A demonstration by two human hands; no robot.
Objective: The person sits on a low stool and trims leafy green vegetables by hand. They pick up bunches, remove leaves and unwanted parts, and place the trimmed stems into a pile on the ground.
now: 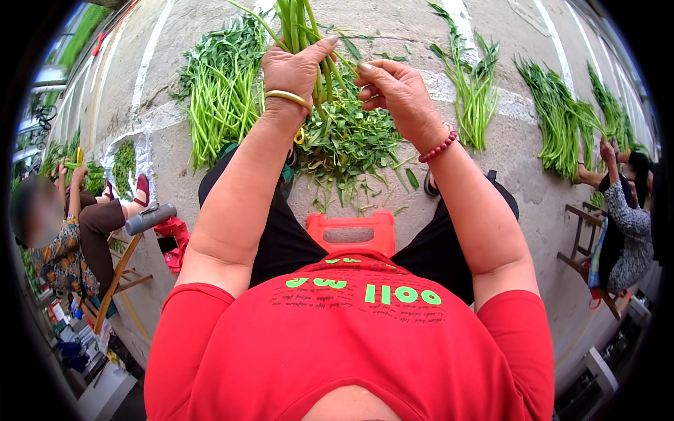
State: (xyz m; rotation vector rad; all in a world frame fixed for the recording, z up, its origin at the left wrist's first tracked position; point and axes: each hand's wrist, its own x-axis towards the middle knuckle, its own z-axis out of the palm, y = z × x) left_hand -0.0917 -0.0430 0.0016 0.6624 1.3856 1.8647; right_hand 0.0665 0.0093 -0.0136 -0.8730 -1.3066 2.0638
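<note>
My left hand [295, 68], a gold bangle at its wrist, grips a bunch of thick green stems [296, 23] that look like water spinach. Their cut ends hang below the fist, and their tops run out of view. Just to the right, my right hand [397, 87] pinches a thin green stem [345, 62] between thumb and fingertips; this stem reaches back to the bunch. Beneath both hands lies a heap of loose leaves and trimmings [353, 134]. A large pile of long-stemmed greens [224, 100] rests on the concrete to the left, with a smaller pile [474, 94] to the right.
A red plastic stool [352, 231] stands between my legs. At left, a seated person [58, 237] handles greens beside a grey bottle [151, 218] and a red bag [174, 244]. Another person [629, 226] sits at right near more greens [561, 116]. White lines cross the concrete ground [505, 179].
</note>
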